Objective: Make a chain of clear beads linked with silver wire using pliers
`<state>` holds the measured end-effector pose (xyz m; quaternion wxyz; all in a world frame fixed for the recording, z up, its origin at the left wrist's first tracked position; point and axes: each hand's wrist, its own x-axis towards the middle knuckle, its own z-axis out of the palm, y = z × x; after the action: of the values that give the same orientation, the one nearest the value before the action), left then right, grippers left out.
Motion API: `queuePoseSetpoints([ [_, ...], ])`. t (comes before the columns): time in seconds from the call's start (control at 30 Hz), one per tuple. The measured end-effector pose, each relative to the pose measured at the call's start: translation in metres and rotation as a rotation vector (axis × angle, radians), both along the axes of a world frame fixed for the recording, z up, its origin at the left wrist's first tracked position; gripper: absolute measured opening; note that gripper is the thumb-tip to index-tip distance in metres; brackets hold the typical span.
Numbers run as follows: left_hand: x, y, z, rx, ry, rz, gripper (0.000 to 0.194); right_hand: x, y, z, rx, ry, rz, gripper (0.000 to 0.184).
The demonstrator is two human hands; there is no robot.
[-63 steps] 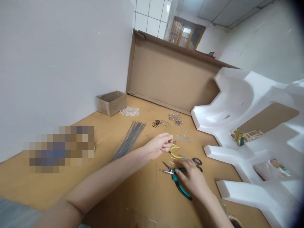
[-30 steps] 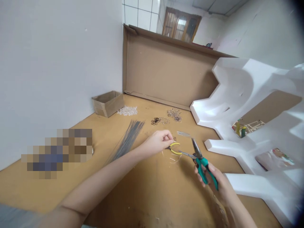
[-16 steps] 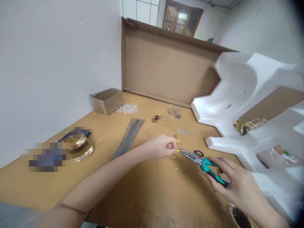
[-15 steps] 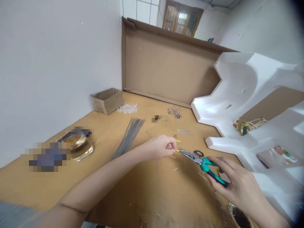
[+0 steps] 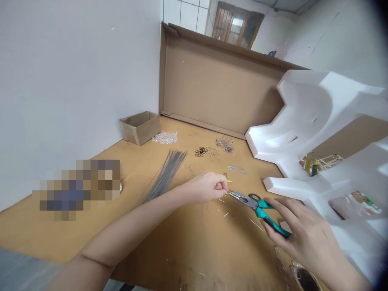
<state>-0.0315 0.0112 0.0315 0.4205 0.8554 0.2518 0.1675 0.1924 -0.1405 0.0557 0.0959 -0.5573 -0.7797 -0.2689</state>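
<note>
My right hand (image 5: pixel 306 230) grips needle-nose pliers (image 5: pixel 256 206) by their green-and-black handles. Their long jaws point left, and the tips meet the fingertips of my left hand (image 5: pixel 209 188). That hand is closed in a pinch on a thin yellow piece (image 5: pixel 228 192), mostly hidden by the fingers. Another bit of yellow (image 5: pixel 229 181) shows just beyond the fingers; whether it belongs to the same piece I cannot tell. A black ring (image 5: pixel 254 197) lies right behind the pliers. Left of my wrist is a bundle of thin grey wires (image 5: pixel 166 173).
Clear rings (image 5: pixel 165 138) are heaped by a small cardboard box (image 5: pixel 141 128). Black rings (image 5: pixel 200 152), small metal parts (image 5: pixel 224 144) and short wires (image 5: pixel 237 169) lie farther back. White foam (image 5: pixel 275 184) borders the right side, and a large cardboard panel (image 5: pixel 221 85) stands behind.
The view has shifted slightly, moving the background a little to the right. The plier tips sit closer to my left fingertips, and less of the yellow piece shows between them.
</note>
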Motion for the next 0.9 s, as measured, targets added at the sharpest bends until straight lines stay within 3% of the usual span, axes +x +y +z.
queuePoseSetpoints([
  [0.37, -0.001, -0.003, 0.001, 0.076, 0.001, 0.002, 0.009, -0.002, -0.001, 0.001, -0.008, -0.022, 0.006, 0.037],
  [0.9, 0.001, -0.003, 0.003, 0.067, 0.021, 0.037, 0.008, -0.012, 0.001, 0.001, 0.012, -0.074, -0.004, 0.032],
])
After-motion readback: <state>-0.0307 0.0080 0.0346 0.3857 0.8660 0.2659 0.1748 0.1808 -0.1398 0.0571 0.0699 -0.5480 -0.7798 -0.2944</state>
